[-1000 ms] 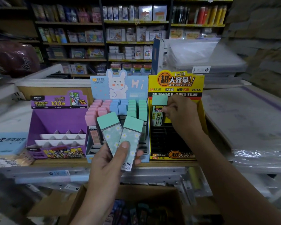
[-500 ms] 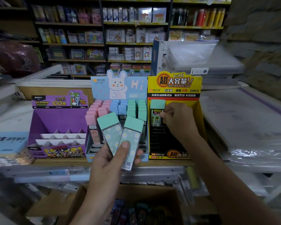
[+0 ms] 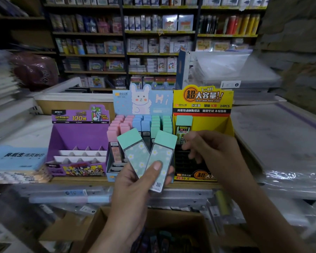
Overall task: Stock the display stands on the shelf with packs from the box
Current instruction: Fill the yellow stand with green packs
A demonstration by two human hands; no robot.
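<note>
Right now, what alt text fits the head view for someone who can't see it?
The left hand holds two mint-capped packs fanned before three display stands; the right hand hovers beside a single pack standing in the yellow stand. An open box sits below.

A stationery shop is showing here. Tall dark shelving (image 3: 159, 31), crowded with small packaged goods, is standing behind the pale blue cardboard display stand with a rabbit header (image 3: 142, 101). A yellow cardboard stand marked 24PCS (image 3: 202, 99) is sitting just right of it, a purple cardboard stand (image 3: 77, 132) just left.
</note>
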